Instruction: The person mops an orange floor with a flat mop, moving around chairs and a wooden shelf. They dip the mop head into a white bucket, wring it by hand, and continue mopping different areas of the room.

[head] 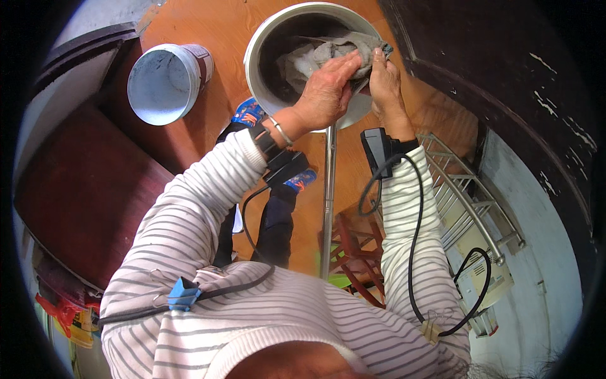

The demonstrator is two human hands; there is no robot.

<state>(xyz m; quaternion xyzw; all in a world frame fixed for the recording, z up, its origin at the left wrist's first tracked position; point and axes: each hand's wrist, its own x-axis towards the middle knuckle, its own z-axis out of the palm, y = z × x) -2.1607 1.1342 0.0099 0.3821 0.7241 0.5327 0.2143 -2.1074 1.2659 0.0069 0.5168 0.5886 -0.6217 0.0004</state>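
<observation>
A damp-looking grey cloth (367,42) lies bunched over the near right rim of a large white bucket (259,42). My left hand (329,90) is on the cloth, fingers stretched across it and thumb side turned down. At the cloth's right corner, my right hand (387,80) pinches the edge with the thumb on top. Below both hands a metal pole (329,189) runs from the bucket's near side back towards my body. Its upper end is hidden behind my hands, so how it joins the cloth cannot be seen. Dark shadow fills the bucket's inside.
A second white bucket (163,85) stands on the orange-brown floor (218,28) at the left. A dark red tabletop (80,189) is nearer on that side. Right are a metal rack (454,189), a wooden stool (352,246) and a dark panel (497,61). Cables (416,237) hang from my wrist devices.
</observation>
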